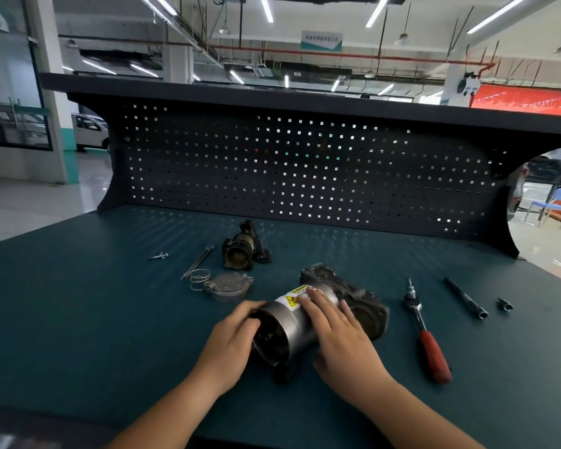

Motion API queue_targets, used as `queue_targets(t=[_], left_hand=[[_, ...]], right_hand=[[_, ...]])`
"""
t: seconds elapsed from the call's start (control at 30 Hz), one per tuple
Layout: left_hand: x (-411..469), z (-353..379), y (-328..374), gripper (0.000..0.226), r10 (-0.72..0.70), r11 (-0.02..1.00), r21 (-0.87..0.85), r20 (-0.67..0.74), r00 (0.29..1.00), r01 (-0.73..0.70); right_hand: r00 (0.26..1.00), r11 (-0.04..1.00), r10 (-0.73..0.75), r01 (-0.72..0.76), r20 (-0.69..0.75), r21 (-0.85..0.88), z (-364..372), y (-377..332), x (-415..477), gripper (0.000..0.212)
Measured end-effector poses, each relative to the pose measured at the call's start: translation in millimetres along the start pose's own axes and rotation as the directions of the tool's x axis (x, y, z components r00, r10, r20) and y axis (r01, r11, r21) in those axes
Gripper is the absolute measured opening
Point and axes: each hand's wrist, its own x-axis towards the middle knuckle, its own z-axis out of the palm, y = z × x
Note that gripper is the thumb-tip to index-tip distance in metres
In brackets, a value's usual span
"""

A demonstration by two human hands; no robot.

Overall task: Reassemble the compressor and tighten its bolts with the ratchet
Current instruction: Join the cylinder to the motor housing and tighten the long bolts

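On the teal bench our left hand grips the compressor at its open end, right hand flat atop it; mid-assembly, we likely need the round cover just beyond it next.

Counting on the dark green tabletop:

- Two bare hands are showing: left hand and right hand.
- One silver cylindrical compressor with a yellow label is lying there.
- Lying singly are a dark cast housing, round grey metal cover plate, coiled wire spring, red-handled ratchet, black extension bar and small black socket.
- Two long thin bolts are lying together.
- Small silver screws: number unclear.
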Motion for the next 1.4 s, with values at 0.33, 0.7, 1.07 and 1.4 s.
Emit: queue_targets(t=[0.33,0.7,1.07,1.4], left_hand=[[-11,-2,-6,0.05,0.085,0.995,-0.053,0.133,0.987,-0.079],[-19,-8,-1,0.056,0.298,0.954,-0.037,0.109,0.948,-0.296],[-34,-6,27,0.07,0.571,0.816,-0.071,0.26,0.779,-0.574],[26,38,58,0.086,0.407,0.912,-0.021,0.191,0.893,-0.411]], right_hand=[[0.995,0.998,-0.018,0.023,-0.097,0.058,2,16,-8,0.097],[0.942,0.959,-0.227,0.261,-0.246,0.115,-7,23,-18,0.082],[0.935,0.713,0.004,0.245,-0.354,0.657,-48,-3,-18,0.082],[0.988,0.403,0.154,-0.065,0.002,0.913,-49,42,28,0.071]])
